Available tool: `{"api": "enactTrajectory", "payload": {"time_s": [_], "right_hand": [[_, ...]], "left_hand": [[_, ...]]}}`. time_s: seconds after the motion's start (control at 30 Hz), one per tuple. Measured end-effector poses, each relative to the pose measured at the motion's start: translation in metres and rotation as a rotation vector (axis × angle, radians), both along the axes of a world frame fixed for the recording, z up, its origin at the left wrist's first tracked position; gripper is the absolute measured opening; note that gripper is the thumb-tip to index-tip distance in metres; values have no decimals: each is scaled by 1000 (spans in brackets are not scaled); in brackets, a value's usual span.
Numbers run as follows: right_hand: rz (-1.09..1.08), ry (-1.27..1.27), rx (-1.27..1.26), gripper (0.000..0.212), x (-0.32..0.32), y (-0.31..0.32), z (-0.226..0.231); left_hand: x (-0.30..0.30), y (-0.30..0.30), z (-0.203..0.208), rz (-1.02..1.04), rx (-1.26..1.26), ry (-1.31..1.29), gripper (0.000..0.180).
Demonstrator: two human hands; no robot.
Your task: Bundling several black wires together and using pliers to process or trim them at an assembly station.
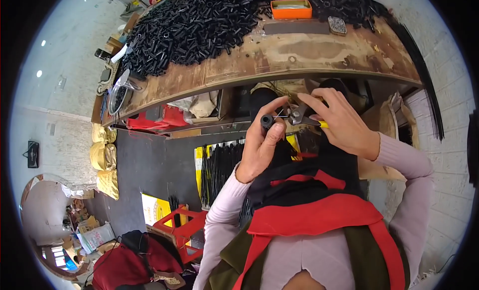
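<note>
My left hand (pixel 262 145) pinches a short black tube (pixel 268 121) and holds it up below the edge of the workbench. My right hand (pixel 342 121) grips pliers (pixel 299 114) with yellow handles, and their jaws point left toward the tube's open end. Both hands meet close together in front of my chest, above a red and black apron (pixel 319 210). A big heap of similar black tubes (pixel 199 25) covers the back of the wooden workbench (pixel 299 58).
An orange tray (pixel 291 9) and a small metal tin (pixel 338 25) sit on the bench top. A round sieve-like dish (pixel 119 90) lies at its left end. Below are a red plastic stool (pixel 182 230), a bundle of long black rods (pixel 222 165) and yellow sacks (pixel 105 160).
</note>
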State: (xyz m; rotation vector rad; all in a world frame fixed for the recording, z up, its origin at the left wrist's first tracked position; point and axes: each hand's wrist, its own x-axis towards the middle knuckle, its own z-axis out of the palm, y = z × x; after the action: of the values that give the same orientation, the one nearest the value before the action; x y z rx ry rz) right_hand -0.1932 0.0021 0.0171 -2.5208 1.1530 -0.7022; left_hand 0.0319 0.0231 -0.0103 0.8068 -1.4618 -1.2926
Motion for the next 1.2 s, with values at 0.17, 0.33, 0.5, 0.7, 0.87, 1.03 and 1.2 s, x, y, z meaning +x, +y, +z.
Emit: {"api": "enactTrajectory", "payload": {"time_s": [0.17, 0.33, 0.5, 0.7, 0.87, 1.03, 1.2], "right_hand": [[40, 14, -114, 60, 15, 4, -4], [11, 54, -99, 55, 16, 4, -5], [54, 111, -197, 42, -6, -2, 6], [333, 278, 783, 38, -24, 0, 99], [90, 22, 689, 53, -41, 33, 22], [68, -38, -128, 56, -52, 11, 16], [249, 78, 488, 54, -67, -5, 49]], "left_hand": [[5, 10, -11, -103, 102, 55, 44], [6, 13, -7, -88, 105, 65, 44], [-1, 8, -3, -53, 68, 32, 43], [4, 17, 28, -233, -26, -200, 54], [-15, 15, -12, -243, -162, -275, 49], [-30, -6, 21, -172, 71, -195, 45], [-40, -3, 11, -130, 33, -168, 54]]}}
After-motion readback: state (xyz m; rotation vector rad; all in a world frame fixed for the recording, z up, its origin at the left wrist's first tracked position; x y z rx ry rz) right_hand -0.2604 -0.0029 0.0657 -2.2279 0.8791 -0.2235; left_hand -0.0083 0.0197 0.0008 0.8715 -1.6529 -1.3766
